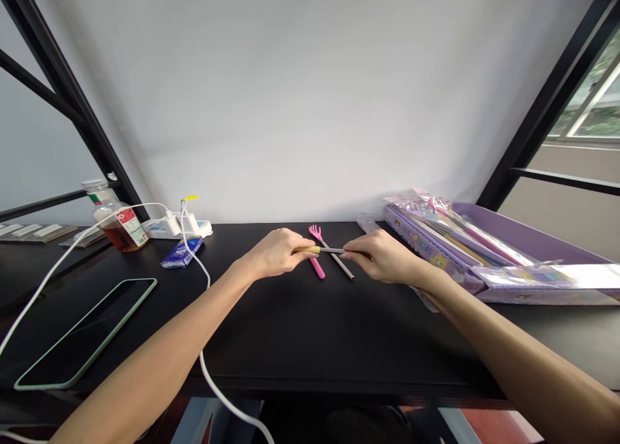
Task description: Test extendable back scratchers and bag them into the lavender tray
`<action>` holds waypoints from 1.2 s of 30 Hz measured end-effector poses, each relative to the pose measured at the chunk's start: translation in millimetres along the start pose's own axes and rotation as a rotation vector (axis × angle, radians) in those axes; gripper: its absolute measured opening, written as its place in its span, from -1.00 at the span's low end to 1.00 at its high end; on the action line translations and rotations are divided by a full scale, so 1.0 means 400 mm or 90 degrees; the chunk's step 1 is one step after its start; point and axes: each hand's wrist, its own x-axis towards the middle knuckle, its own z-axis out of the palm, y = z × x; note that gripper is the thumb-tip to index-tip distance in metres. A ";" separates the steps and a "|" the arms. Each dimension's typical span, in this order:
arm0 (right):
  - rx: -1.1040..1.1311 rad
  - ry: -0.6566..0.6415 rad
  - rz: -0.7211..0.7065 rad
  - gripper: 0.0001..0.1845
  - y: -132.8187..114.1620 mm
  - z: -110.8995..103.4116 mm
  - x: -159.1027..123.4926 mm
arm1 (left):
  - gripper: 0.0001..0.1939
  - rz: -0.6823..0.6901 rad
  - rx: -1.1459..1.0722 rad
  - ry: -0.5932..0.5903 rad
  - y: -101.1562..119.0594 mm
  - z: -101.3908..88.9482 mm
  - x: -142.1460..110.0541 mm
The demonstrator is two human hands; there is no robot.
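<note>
Both my hands meet over the middle of the black desk (300, 327). My left hand (277, 253) is closed on the yellow handle end of a thin telescopic rod (328, 250). My right hand (385, 258) pinches the metal end of that same rod, which spans the gap between them just above the desk. Under it lies a pink back scratcher (316, 249) with a small fork-shaped head and a metal shaft running toward my right hand.
A purple box (533, 250) of plastic-wrapped packs sits at the right. At the left are a phone (87, 333), a white cable (203, 282), a power strip (177, 226), a blue tissue pack (182, 252) and a bottle of amber liquid (119, 224). Black frame bars rise on both sides.
</note>
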 end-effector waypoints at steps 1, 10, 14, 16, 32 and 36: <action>-0.025 0.006 -0.009 -0.60 -0.001 0.002 0.000 | -0.65 -0.008 -0.025 -0.003 0.001 0.000 0.000; -0.268 0.054 -0.113 -0.59 -0.004 0.016 -0.011 | -0.57 -0.118 -0.216 -0.078 0.007 0.010 -0.003; -0.233 0.060 -0.082 -0.57 -0.020 0.006 -0.005 | -0.59 -0.117 -0.180 -0.071 0.019 -0.015 -0.002; -0.168 0.055 -0.030 -0.57 -0.025 -0.008 0.004 | -0.62 -0.113 -0.143 -0.042 0.018 -0.032 -0.002; 0.321 -0.133 0.205 -0.59 0.033 -0.064 -0.020 | -0.54 -0.183 -0.102 0.027 -0.018 -0.057 -0.016; 0.276 -0.061 0.175 -0.60 0.026 -0.050 -0.014 | -0.51 -0.171 -0.130 0.066 -0.028 -0.042 -0.011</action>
